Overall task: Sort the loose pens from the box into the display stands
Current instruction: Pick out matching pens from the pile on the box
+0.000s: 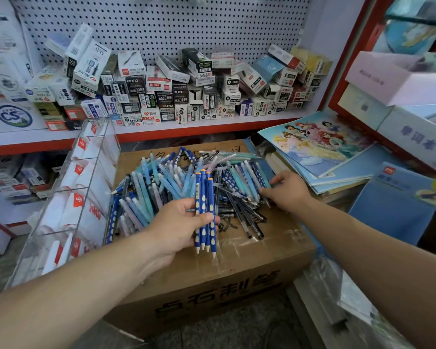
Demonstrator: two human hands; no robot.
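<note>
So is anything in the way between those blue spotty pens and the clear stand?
Nothing visible. The left hand grips the blue spotty pens right beside the clear stand, with only open air between. White packets already lie in its compartments, though.

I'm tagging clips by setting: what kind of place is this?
Probably a stationery shop: pen boxes stacked on a pegboard shelf, loose pens heaped on a carton, exercise books beside it.
</note>
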